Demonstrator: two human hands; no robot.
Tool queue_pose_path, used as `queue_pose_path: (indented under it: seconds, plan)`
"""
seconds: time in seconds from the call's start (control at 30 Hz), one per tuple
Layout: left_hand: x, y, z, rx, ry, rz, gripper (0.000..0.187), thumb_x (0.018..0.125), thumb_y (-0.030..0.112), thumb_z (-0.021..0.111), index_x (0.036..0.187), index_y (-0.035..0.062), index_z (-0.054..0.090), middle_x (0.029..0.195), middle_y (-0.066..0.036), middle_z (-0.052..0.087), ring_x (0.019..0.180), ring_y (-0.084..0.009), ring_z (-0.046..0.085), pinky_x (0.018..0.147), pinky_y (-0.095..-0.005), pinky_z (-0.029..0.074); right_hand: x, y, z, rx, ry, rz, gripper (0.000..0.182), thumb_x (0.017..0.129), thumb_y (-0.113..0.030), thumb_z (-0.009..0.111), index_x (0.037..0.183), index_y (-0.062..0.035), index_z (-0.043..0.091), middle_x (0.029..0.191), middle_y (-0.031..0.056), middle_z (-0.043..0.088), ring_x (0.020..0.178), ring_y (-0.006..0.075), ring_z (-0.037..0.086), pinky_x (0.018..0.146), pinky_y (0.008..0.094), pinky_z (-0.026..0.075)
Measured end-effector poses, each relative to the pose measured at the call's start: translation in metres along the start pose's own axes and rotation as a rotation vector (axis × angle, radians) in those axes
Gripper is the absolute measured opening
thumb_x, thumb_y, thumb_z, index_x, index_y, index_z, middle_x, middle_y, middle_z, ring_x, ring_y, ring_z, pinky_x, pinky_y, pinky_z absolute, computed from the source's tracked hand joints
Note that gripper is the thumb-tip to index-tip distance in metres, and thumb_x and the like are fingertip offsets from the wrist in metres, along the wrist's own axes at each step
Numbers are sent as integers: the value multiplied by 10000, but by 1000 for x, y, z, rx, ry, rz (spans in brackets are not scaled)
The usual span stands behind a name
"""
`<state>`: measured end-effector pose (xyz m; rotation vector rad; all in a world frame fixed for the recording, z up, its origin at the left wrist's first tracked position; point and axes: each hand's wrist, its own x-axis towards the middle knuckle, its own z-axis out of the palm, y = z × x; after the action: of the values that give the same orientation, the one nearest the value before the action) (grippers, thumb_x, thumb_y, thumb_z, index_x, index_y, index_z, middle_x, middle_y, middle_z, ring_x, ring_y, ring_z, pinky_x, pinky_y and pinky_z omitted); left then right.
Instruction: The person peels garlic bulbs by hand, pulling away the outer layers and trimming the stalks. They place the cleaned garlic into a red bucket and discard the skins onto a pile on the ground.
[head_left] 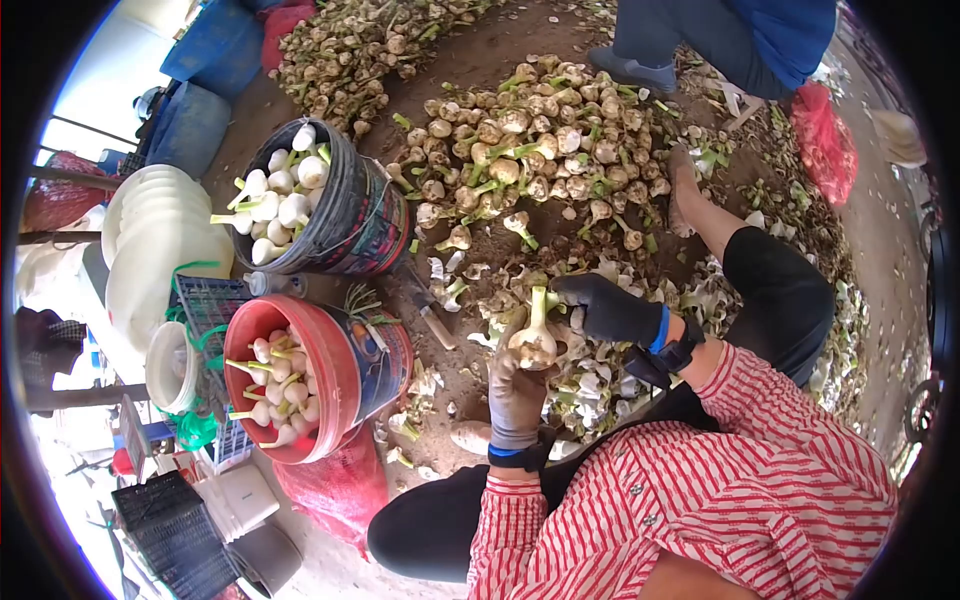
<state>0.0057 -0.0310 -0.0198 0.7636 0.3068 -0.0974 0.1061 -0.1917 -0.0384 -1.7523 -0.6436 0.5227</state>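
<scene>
My left hand (517,395), in a pale, dirty glove, is closed round the base of a garlic bulb (533,346) whose short green stem points up. Beside that stem, my right hand (604,308) in a dark glove has its fingers closed; whether they pinch the stem or something small cannot be made out. A heap of untrimmed garlic (560,135) lies on the ground beyond my hands. Peeled white bulbs sit in a black bucket (345,200), and more bulbs fill a red bucket (340,375). Garlic skins (590,390) lie below my hands.
A knife with a wooden handle (437,327) lies by the buckets. Another person's leg and shoe (632,69) are at the top. Red net bags (825,143) stand right and below the red bucket. Blue barrels (190,128), white lids (165,255) and a black crate (172,520) are at left.
</scene>
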Motion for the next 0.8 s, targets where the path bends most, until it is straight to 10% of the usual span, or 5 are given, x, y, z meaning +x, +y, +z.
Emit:
queue_pose_path:
  seconds: [0.3, 0.37, 0.57, 0.7, 0.8]
  plan:
    - [7, -6, -17, -446, -67, -279, 681, 834, 550, 473, 1292, 51, 397, 1012, -95, 579, 885, -206, 583, 637, -279, 484, -3, 21, 27, -196, 232, -141, 462, 789, -7, 578, 1228, 8, 434, 1046, 108, 589, 935, 174, 565, 841, 291, 442]
    - [7, -1, 1, 134, 94, -38, 761, 811, 598, 490, 1310, 39, 356, 1030, -99, 569, 871, -191, 591, 657, -272, 514, 1, 18, 29, -7, 284, 108, 432, 785, -20, 590, 1195, -3, 458, 1037, 109, 592, 929, 180, 569, 825, 300, 448]
    - [9, 1, -11, 387, 313, 142, 750, 798, 490, 606, 1294, -10, 347, 1051, -104, 558, 858, -164, 592, 671, -245, 515, 1, -3, 16, 402, 83, 148, 265, 807, -86, 511, 1050, 18, 529, 845, 75, 625, 737, 116, 563, 675, 262, 458]
    - [10, 4, -7, 527, 179, 230, 636, 798, 423, 638, 1230, 10, 422, 1052, -79, 566, 863, -149, 561, 755, -276, 476, 4, -9, 1, 259, -350, 136, 231, 796, -53, 460, 993, 15, 559, 826, 62, 626, 694, 102, 557, 620, 239, 448]
    - [11, 2, -25, 147, -14, 7, 731, 677, 383, 755, 1214, 10, 429, 1050, -62, 550, 898, -143, 558, 767, -276, 466, 11, -1, -5, 444, -186, 66, 232, 807, -31, 435, 988, 15, 573, 792, 38, 611, 686, 107, 551, 623, 238, 449]
